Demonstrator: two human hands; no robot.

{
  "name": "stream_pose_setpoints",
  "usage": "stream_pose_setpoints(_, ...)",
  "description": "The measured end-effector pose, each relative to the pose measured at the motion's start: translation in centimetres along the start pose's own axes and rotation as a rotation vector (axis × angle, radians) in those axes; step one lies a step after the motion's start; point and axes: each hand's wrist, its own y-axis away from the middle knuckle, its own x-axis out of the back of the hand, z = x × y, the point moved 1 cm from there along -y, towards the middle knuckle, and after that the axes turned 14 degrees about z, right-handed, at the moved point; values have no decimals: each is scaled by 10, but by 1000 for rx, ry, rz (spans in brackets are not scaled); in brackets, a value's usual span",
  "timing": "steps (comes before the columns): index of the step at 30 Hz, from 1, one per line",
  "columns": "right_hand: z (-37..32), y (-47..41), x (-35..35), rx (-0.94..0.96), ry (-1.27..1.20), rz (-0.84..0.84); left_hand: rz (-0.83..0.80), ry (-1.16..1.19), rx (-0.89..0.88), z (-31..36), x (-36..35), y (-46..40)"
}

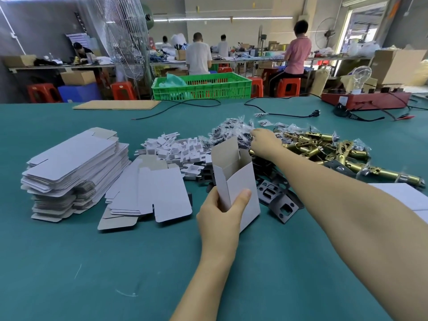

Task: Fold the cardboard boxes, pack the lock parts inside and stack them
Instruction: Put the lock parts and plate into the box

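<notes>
Head view: box (234, 181) grasped upright by left hand (220, 218), mouth open at 12 o'clock.
Right hand (264, 141) lies at 1 o'clock among bagged screws (231, 132); its grip cannot be told.

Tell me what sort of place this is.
Most likely a small factory's packing floor. A stack of flat box blanks and a heap of brass latch parts lie on the green worktable, and other workers sit at benches behind.

Teal tabletop (69, 262), white folded box (240, 181) with grey-brown inside, white flat blanks (74, 167) with brown undersides, white inserts (176, 149), brass-coloured latch bolts (324, 149), black plates (275, 198), clear bags (231, 130) of dark screws, green crate (201, 86), red stools (122, 90)
</notes>
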Motion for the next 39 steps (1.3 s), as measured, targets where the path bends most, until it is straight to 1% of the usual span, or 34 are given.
stream_pose_setpoints(2,-2,11,10,-18,-110,151,1,-3,1,0,0,0)
stream_pose_setpoints(5,0,39,42,-107,-378,374,7,-13,11,0,0,-1)
stream_pose_setpoints(8,16,76,81,-221,-591,467,2,-9,19,4,1,0)
stream_pose_setpoints(10,33,103,106,-321,-733,477,-2,-9,19,6,2,2)
stream_pose_setpoints(11,40,116,117,-362,-765,473,-2,-9,19,7,2,3)
stream_pose_setpoints(14,55,143,141,-460,-859,401,-10,-25,7,6,2,4)
stream_pose_setpoints(16,58,156,153,-494,-908,349,-49,-26,0,7,0,7)
stream_pose_setpoints(20,54,174,170,-456,-1009,295,-147,-31,-5,10,-4,13)
stream_pose_setpoints(23,40,182,185,-352,-1146,231,-203,-32,24,9,-6,14)
stream_pose_setpoints(28,11,190,207,-26,-947,184,-286,-41,-19,11,-7,17)
stream_pose_setpoints(29,4,192,210,52,-862,178,-306,-47,-25,12,-8,18)
stream_pose_setpoints(32,-16,198,211,307,-482,174,-365,-45,-48,12,-9,20)
stream_pose_setpoints(33,-22,200,209,362,-400,169,-379,-42,-65,12,-9,21)
stream_pose_setpoints(36,-32,203,201,423,-298,144,-388,-42,-87,11,-10,21)
stream_pose_setpoints(39,-36,202,192,403,-262,141,-381,-44,-97,10,-10,21)
